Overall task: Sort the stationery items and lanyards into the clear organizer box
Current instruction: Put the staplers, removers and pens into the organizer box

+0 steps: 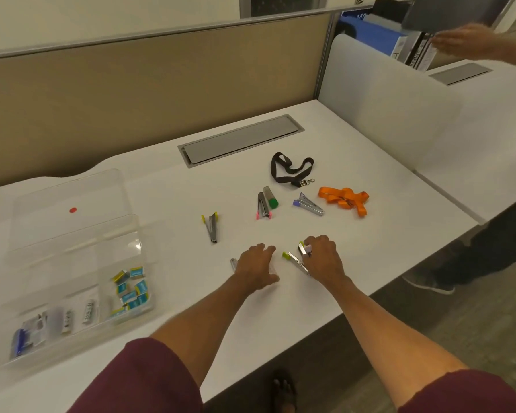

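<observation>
Maroon-sleeved right hand (322, 257) pinches a lime-tipped silver stapler (294, 259); left hand (255, 265), grip unclear; seemingly mid-pickup; next, carry to clear plastic organizer box (72, 263).

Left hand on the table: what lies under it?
Only a silver metal tip sticks out beside the left hand; the rest is covered, so the item cannot be identified.

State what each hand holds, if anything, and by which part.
Right hand pinches the small silver stapler with yellow-green tabs by its upper arm. Left hand covers a silver item; a grip cannot be told.
</observation>
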Demonstrator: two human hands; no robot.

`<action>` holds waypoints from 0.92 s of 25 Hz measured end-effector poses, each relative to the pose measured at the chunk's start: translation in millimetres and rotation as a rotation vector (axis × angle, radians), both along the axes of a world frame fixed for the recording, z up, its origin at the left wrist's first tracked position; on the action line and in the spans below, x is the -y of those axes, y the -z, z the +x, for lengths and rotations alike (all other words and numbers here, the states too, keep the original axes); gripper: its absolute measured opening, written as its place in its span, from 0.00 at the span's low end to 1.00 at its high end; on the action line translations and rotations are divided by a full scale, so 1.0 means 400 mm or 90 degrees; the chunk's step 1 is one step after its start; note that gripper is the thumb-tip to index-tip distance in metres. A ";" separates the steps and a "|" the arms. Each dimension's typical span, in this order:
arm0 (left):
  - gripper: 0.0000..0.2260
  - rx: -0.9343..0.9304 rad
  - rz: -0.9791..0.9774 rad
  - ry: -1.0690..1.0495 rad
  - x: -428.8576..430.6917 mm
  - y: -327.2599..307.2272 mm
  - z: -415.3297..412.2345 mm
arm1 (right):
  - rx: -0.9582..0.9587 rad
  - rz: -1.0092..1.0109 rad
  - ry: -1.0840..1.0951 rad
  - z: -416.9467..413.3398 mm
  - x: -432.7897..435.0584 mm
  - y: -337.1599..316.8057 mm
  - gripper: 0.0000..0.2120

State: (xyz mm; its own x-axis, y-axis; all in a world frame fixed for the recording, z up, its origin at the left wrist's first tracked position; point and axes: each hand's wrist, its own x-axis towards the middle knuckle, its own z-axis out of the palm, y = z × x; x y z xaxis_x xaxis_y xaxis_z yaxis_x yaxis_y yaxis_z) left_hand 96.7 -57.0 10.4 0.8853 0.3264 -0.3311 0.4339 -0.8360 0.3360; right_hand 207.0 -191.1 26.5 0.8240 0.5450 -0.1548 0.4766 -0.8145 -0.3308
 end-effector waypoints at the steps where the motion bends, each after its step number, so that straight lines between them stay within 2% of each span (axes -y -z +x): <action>1: 0.35 -0.005 -0.008 0.001 0.006 0.003 0.007 | 0.002 -0.006 0.006 0.011 0.005 0.001 0.15; 7: 0.33 -0.002 -0.050 -0.024 0.010 -0.005 0.044 | -0.073 0.008 -0.008 0.053 0.022 0.027 0.15; 12: 0.33 0.026 -0.056 -0.073 -0.012 -0.020 0.050 | -0.086 0.005 -0.040 0.081 0.026 0.034 0.07; 18: 0.33 0.089 -0.039 -0.154 -0.082 -0.068 -0.008 | -0.087 0.002 -0.086 0.103 -0.087 -0.050 0.20; 23: 0.35 0.150 -0.025 -0.238 -0.198 -0.132 -0.123 | -0.094 0.071 -0.209 0.008 -0.269 -0.100 0.19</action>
State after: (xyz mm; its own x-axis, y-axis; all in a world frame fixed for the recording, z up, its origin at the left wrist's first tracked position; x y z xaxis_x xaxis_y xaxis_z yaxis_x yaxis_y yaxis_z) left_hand 47.6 22.1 63.3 0.7614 0.6299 -0.1529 0.6118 -0.6204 0.4906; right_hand 210.4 -83.5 66.7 0.5762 0.7965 -0.1834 0.6467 -0.5815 -0.4935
